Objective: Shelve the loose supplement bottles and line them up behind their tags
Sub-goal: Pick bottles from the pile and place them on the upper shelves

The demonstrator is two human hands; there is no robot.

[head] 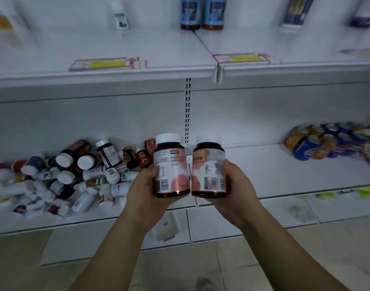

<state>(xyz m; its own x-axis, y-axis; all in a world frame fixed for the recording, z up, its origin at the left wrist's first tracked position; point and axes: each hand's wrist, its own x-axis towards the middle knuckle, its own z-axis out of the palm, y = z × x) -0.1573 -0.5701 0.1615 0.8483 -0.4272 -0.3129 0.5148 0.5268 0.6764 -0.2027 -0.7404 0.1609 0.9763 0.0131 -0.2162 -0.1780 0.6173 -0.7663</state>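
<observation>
Both arms show bare from the lower edge of the view upward, i.e. forearms, wrists, L hand (145, 186) & R hand (235, 185) all uncovered, approx. alike in build, slim at the wrists, w/ a short nail on the L thumb (154, 170), finer detail blurred.

A white slotted upright (187, 110) runs down the middle of the shelving; to either side of it spreads a plain back panel (95, 120), grey in shade; above it the upper shelf (158, 49) juts forward, its two boards meeting over the upright; below it lies the lower shelf (264, 164), then a white base panel (211, 223); beneath that, pale beige floor tiles (306, 248); the light is dim and cool.
</observation>
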